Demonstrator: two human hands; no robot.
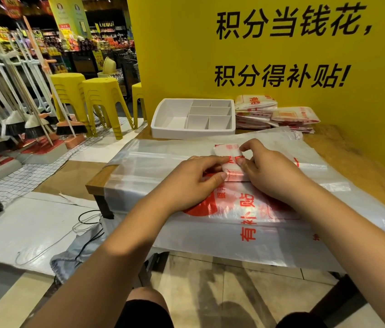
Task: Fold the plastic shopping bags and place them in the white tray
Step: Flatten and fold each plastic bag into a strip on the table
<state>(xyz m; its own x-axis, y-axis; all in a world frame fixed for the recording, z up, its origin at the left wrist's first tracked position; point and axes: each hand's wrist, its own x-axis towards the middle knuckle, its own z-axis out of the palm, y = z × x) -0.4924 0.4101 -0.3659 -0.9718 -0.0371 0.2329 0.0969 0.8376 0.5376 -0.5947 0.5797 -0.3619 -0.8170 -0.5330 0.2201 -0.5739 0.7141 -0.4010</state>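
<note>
Folded bag (227, 152), mid-counter, held in both your hands.
Your left hand (196, 178) pinches its near-left edge and your right hand (267, 171) grips its right edge. It rests on flat bags (246, 209) spread across the counter (352, 150). The white tray (191, 133) is behind it, with a bag stack (257, 110) just right of the tray, against the yellow wall (186, 55).

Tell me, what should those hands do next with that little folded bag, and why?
Probably lift the folded bag forward into the white tray. The left hand and right hand both pinch it, it looks folded down small, and the tray sits just behind it with open compartments.
</note>
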